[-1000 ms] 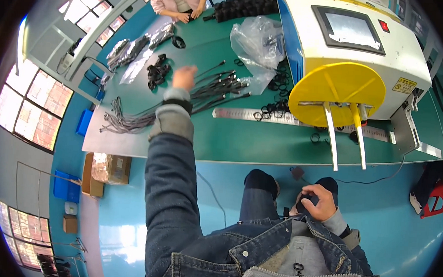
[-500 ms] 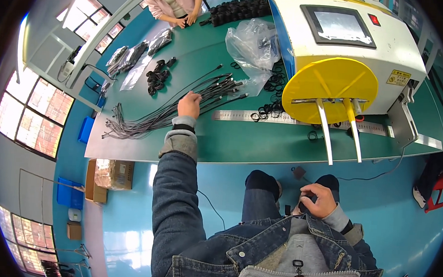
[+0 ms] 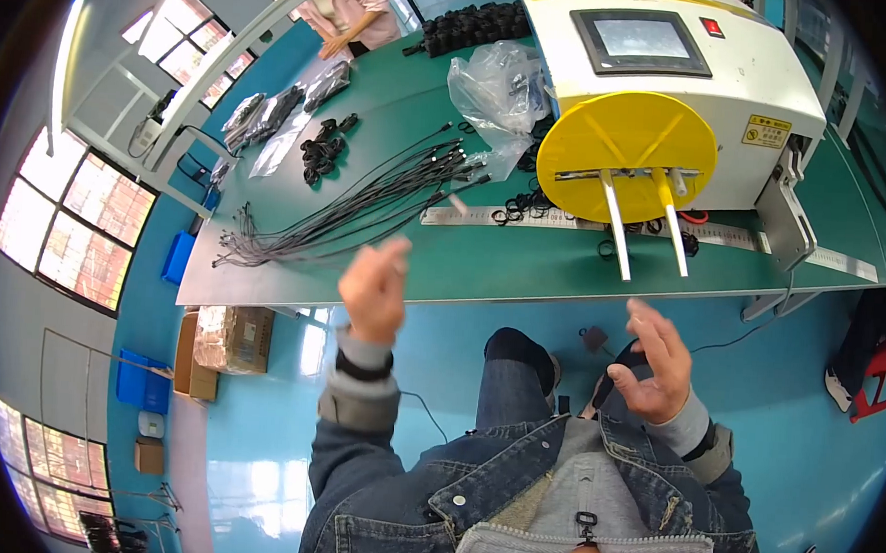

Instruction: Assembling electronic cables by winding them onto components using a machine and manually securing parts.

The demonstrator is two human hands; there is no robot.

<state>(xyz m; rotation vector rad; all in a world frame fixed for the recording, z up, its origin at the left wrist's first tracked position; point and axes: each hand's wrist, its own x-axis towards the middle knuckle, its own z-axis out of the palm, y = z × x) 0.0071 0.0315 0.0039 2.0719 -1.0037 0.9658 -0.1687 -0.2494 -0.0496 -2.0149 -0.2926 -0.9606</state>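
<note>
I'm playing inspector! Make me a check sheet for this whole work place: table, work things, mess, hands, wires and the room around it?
Surface: green table, things spread across it.
Work things: black cables in a loose bundle; white machine with a yellow disc.
Clutter: clear plastic bag, black coils, small black loops partly over a steel ruler.
Hands: left hand blurred near the table's front edge, grip unclear; right hand open, holding nothing seen.
Wires: thin cord beneath the table.
Surroundings: person in pink across the table; cardboard box on the floor; windows.
</note>
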